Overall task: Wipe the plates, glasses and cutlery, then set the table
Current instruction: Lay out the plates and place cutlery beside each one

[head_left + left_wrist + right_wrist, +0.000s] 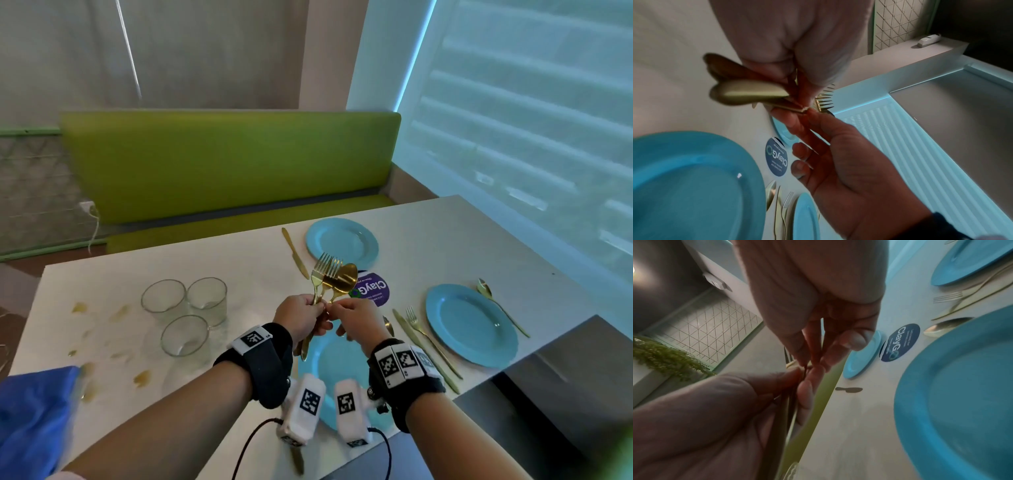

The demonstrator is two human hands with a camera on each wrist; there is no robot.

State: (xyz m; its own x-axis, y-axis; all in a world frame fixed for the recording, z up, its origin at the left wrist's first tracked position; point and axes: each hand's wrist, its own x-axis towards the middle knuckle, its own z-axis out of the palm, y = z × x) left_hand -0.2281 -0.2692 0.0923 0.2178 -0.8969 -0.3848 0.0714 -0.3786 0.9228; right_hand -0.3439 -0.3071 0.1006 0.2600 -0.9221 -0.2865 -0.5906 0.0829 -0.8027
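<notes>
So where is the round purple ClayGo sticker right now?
In the head view the ClayGo sticker lies on the table right of centre, just beyond the hands, between the far blue plate and the nearest plate.

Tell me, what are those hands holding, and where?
A bunch of gold cutlery, forks and spoons: left hand grips the handles; right hand pinches one handle.

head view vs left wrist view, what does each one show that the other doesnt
Only the head view shows the three glasses, the yellowish spills on the table, the blue cloth, the green bench and the lone knife.

Only the left wrist view shows the right hand's palm side, the undersides of the spoon bowls and the ledge overhead.

Both show the left hand and right hand holding the gold cutlery bundle, blue plates and the purple sticker.
</notes>
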